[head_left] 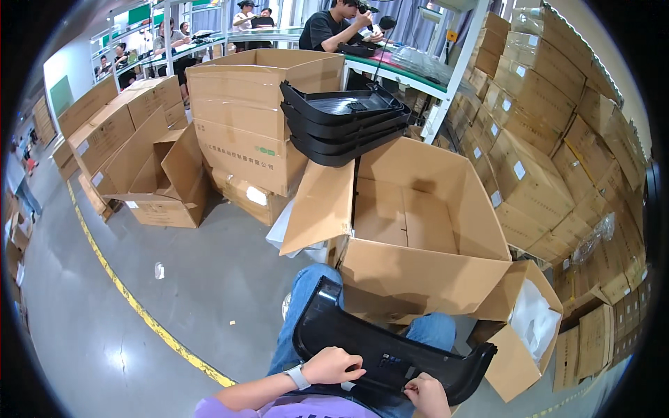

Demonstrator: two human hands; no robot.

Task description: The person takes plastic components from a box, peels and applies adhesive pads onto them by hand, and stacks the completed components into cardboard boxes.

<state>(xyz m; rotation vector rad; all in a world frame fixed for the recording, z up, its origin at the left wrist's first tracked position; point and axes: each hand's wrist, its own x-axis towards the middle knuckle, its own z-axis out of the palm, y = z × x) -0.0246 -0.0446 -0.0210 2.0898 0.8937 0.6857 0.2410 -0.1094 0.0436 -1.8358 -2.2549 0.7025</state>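
A black curved plastic panel (376, 348) with raised ends lies across my lap. My left hand (333, 366), with a watch on its wrist, is over the panel's near side, fingers curled together. Just below those fingers shows a small pale piece (348, 385). Farther right, my right hand (427, 396) pinches at the panel's near edge, and what lies between its fingertips is too small to name. Small dark squares (390, 360) sit on the panel between the hands. Several similar black panels (348, 129) are stacked beyond the open carton.
A large open carton (425, 272) stands right in front of my knees. At its right is a smaller box (519, 334) with white wrapping inside. Cartons (536, 160) are piled high along the right. More boxes (164, 174) stand left; people sit at a green-topped bench (397, 70) behind.
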